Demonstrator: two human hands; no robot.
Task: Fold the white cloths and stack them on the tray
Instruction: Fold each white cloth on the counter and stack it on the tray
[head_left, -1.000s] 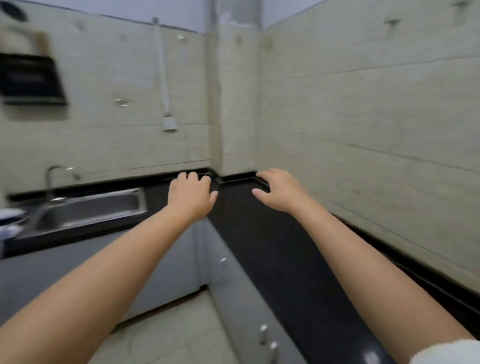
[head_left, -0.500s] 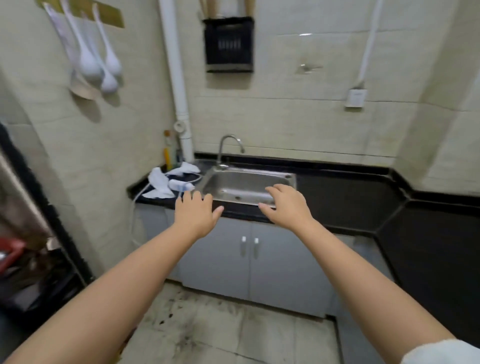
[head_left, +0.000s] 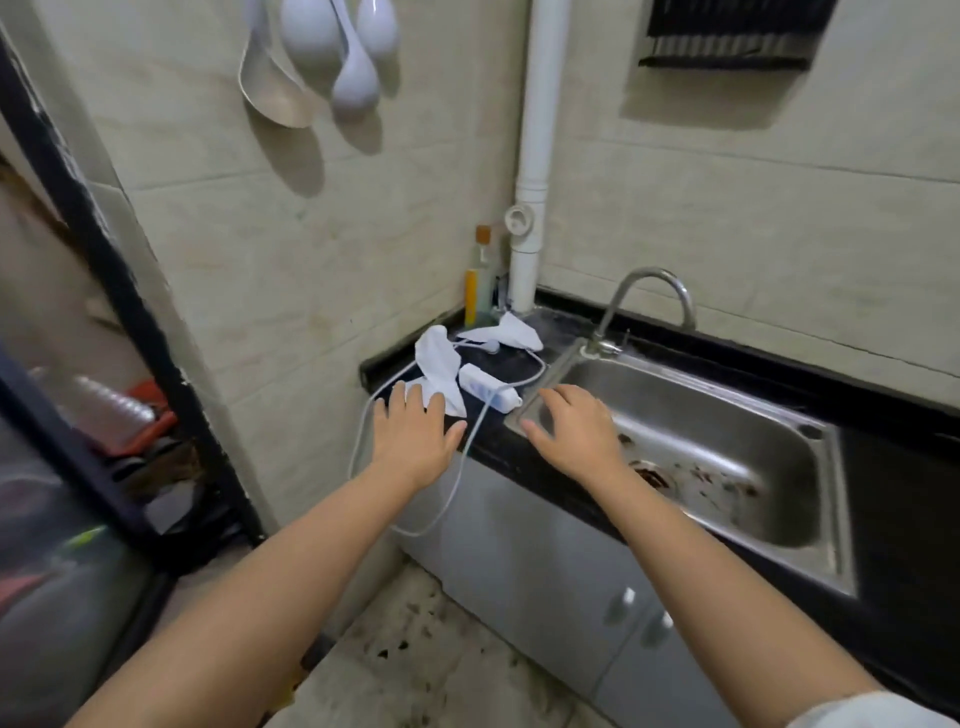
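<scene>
Tiled corner kitchen; black glossy stone tabletop (head_left: 519, 452) with inset stainless steel sink (head_left: 727, 447). Crumpled white cloths (head_left: 441, 364) lying on tabletop left of sink, long axis running away toward wall pipe, tangled with white cable and adapter block (head_left: 491, 387). Left hand (head_left: 415, 436) nearer, fingertips just at cloth edge, spread, gripping nothing. Right hand (head_left: 576, 434) over sink rim, spread, empty. No tray in view.

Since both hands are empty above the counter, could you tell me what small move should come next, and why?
Probably lower the left hand onto the nearest white cloth and lift it clear of the white cable, which loops around it. The right hand hovers open by the sink. No tray is in view.
</scene>
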